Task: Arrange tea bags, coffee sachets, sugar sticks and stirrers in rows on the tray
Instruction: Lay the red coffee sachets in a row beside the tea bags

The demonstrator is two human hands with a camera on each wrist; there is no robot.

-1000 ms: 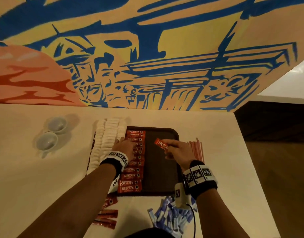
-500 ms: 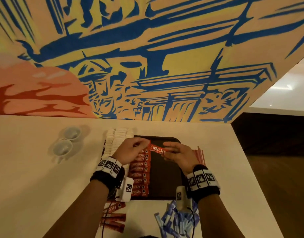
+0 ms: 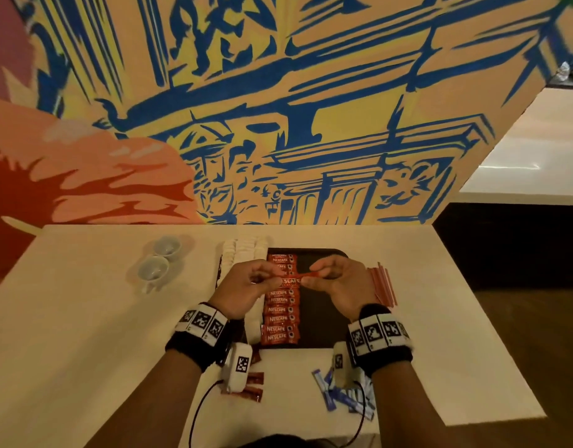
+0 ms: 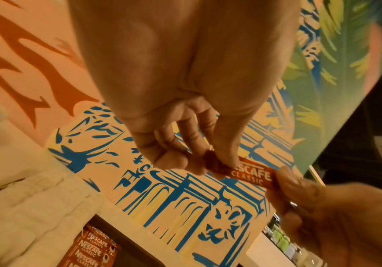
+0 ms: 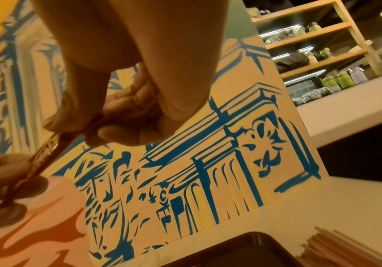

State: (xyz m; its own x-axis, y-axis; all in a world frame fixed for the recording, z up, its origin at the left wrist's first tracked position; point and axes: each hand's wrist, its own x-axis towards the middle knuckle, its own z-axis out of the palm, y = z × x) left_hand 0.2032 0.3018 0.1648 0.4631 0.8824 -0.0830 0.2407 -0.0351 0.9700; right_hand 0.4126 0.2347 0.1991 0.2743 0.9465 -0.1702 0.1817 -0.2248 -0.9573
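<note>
Head view took in the whole layout. On the pale tabletop [image 3: 84,334] lay a dark tray [image 3: 324,321], with a column of red coffee sachets [image 3: 280,310] running down its left part and a row of white tea bags [image 3: 243,250] along its left edge. Red stirrers [image 3: 383,286] lay just beside the tray's right edge, blue sugar sticks [image 3: 340,396] in a loose heap near the person, and a few more red sachets [image 3: 254,384] beside them. Two white cups [image 3: 159,260] stood well apart to the left. Above the tray the left hand [image 3: 246,289] and the right hand [image 3: 338,286] held one sachet [image 3: 291,281] between them, each pinching an end, raised clear of the rows.

Left wrist view gave what the head view could not: the print on the held sachet [image 4: 249,174], reading Nescafe Classic, and the left hand [image 4: 176,126] with thumb and fingertips closed on its end, the other fingers curled. The right hand [image 4: 336,216] gripped the far end. Below lay the tea bags [image 4: 32,216], the tray [image 4: 139,252] corner and the top of the sachet column [image 4: 94,251].

Right wrist view showed the sachet [image 5: 41,159] edge-on and blurred, pinched by the right hand [image 5: 126,112], fingers curled. The left hand [image 5: 0,173] was a blur at its other end. Only here did wooden shelves [image 5: 311,39] with jars appear, along with the stirrers [image 5: 345,245] and the tray [image 5: 242,252].
</note>
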